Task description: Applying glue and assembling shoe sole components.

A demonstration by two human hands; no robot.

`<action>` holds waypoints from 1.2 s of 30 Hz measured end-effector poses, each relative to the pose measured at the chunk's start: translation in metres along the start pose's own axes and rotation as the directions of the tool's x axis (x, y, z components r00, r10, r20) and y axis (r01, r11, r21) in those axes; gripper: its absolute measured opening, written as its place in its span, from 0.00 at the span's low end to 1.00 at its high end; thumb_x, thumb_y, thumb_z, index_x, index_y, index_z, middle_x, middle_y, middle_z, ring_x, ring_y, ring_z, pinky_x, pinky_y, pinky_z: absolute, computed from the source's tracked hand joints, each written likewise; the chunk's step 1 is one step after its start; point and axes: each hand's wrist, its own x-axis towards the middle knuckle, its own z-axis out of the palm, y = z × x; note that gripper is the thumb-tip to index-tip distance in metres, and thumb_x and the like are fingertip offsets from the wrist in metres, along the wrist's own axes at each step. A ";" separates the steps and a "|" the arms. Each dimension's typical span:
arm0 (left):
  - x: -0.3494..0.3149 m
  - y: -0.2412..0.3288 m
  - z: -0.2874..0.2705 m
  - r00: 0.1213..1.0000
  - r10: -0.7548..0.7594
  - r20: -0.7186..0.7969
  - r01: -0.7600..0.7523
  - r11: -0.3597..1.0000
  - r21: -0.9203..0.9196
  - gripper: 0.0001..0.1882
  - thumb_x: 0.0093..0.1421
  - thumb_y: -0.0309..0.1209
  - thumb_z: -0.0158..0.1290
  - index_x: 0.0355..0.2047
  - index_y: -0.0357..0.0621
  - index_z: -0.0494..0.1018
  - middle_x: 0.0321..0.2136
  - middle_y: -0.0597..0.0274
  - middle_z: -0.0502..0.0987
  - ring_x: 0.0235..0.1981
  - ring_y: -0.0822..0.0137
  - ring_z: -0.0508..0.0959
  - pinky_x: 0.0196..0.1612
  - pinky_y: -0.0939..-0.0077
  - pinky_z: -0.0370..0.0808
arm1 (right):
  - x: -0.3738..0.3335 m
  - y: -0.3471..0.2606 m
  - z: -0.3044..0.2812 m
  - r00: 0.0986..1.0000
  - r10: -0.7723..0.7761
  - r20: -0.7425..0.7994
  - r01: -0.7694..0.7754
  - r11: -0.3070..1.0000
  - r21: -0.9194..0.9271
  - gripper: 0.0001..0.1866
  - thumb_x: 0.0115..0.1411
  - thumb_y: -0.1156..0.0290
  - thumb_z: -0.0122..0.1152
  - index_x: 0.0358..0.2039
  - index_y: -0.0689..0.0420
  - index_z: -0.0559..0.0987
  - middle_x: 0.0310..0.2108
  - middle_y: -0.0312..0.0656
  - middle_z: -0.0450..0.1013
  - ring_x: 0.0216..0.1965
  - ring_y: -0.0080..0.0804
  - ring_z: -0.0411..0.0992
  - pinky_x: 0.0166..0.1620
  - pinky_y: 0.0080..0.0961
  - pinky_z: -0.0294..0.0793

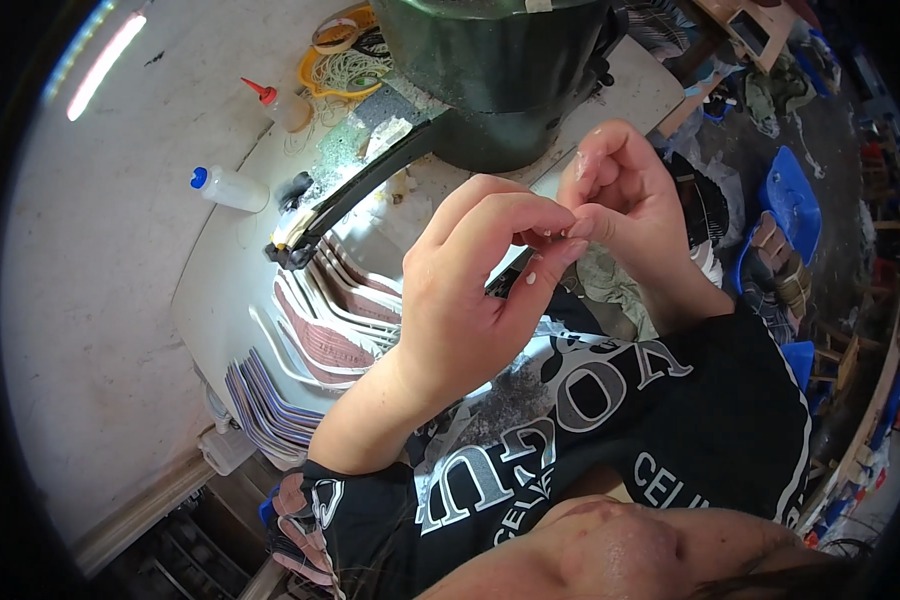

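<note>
In front of my chest my two hands meet, fingertip to fingertip. Thumb and forefinger of my left hand (475, 275) are pinched together. My right hand (635, 205) pinches at the same spot, its other fingers curled inward. Whatever lies between the fingertips is too small and covered to make out. Small whitish bits cling to the fingers of both hands. Left of my left hand, a stack of curved, pinkish sole-shaped pieces with white rims (320, 335) rests on the white tabletop (215, 300). Neither hand touches it.
Behind my hands stands a large dark green tub-like body (500, 90), with a black arm (370, 180) reaching left. Also there: a red-tipped bottle (285, 108), a blue-capped bottle (232, 190), a yellow basket (310, 75) of string, blue-edged curved pieces (270, 410) and a blue bin (790, 200).
</note>
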 end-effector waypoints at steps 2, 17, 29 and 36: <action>0.000 0.004 -0.004 1.000 -0.009 0.030 0.007 0.997 0.082 0.09 0.53 0.18 0.63 0.34 0.37 0.75 0.28 0.58 0.75 0.27 0.65 0.78 0.30 0.75 0.76 | -0.001 -0.002 0.003 0.999 -0.028 -0.027 0.025 0.996 -0.080 0.19 0.57 0.79 0.68 0.43 0.57 0.68 0.32 0.34 0.72 0.32 0.18 0.71 0.36 0.17 0.70; -0.002 0.009 -0.009 0.991 -0.116 0.061 0.100 0.972 0.215 0.09 0.54 0.19 0.61 0.33 0.36 0.72 0.27 0.57 0.74 0.26 0.61 0.77 0.30 0.73 0.75 | -0.002 -0.002 0.009 0.998 -0.014 -0.067 0.001 0.981 -0.192 0.16 0.58 0.80 0.68 0.40 0.57 0.69 0.32 0.34 0.71 0.34 0.18 0.71 0.39 0.17 0.71; -0.014 -0.006 0.004 0.987 -0.114 -0.113 0.103 0.990 -0.102 0.10 0.52 0.17 0.64 0.31 0.36 0.73 0.26 0.60 0.77 0.26 0.70 0.77 0.31 0.78 0.74 | 0.001 0.008 0.017 0.989 0.138 0.057 -0.148 0.963 0.225 0.14 0.63 0.71 0.65 0.37 0.51 0.65 0.30 0.34 0.72 0.28 0.17 0.66 0.32 0.15 0.65; -0.018 -0.005 0.007 0.971 -0.209 -0.115 0.163 0.934 -0.317 0.08 0.56 0.16 0.61 0.34 0.34 0.73 0.30 0.62 0.76 0.30 0.74 0.77 0.34 0.81 0.73 | 0.002 0.013 0.018 0.983 0.155 0.093 -0.177 0.930 0.323 0.15 0.63 0.67 0.66 0.38 0.51 0.65 0.29 0.33 0.72 0.27 0.17 0.66 0.32 0.15 0.64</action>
